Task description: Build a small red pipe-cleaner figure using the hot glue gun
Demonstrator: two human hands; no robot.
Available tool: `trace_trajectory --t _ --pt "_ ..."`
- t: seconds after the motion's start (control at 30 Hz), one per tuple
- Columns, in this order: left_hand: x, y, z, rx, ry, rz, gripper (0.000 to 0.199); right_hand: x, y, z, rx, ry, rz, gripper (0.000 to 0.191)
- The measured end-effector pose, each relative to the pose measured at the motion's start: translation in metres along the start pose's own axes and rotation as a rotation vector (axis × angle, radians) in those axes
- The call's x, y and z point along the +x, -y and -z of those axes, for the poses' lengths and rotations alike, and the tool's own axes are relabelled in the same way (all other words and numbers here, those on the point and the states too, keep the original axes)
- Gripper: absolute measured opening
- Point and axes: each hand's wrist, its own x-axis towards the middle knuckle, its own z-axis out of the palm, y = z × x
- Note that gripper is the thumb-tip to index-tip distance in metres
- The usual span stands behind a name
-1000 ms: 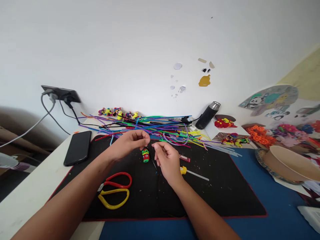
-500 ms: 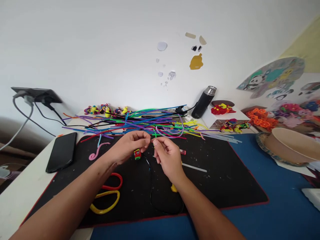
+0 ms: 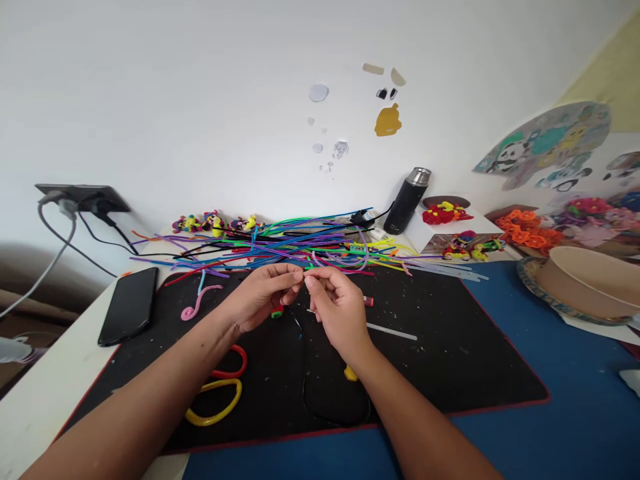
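My left hand [image 3: 273, 290] and my right hand [image 3: 337, 307] meet fingertip to fingertip above the black mat [image 3: 430, 380]. Both are closed in a pinch; whatever lies between the fingertips is too small to name. Just under my left hand a small red and green piece [image 3: 277, 312] shows, mostly covered by the fingers. A thin black cord [image 3: 304, 373] loops over the mat below the hands. Beside my right wrist sits a yellow lump [image 3: 351, 373], partly hidden. A translucent glue stick [image 3: 395, 331] lies to the right of that hand.
Behind the hands spreads a pile of coloured pipe cleaners [image 3: 280, 247]. Red and yellow scissor handles [image 3: 215, 403] lie near my left forearm, a pink curl [image 3: 189, 312] beyond. A phone [image 3: 129, 307] is at left; a black flask [image 3: 407, 200] and a bowl [image 3: 595, 283] stand right.
The view has shifted slightly. My fingertips stay pinched together, and my left hand now covers more of the small red and green piece.
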Motion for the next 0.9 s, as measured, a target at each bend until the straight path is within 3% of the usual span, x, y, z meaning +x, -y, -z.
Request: trace_trajectory --t 0.9 --pt "-0.0055 -0.0009 -0.004 -0.064 0.007 -0.001 0.04 0.0002 0.0001 0.0028 -0.089 0.018 0.075 0.02"
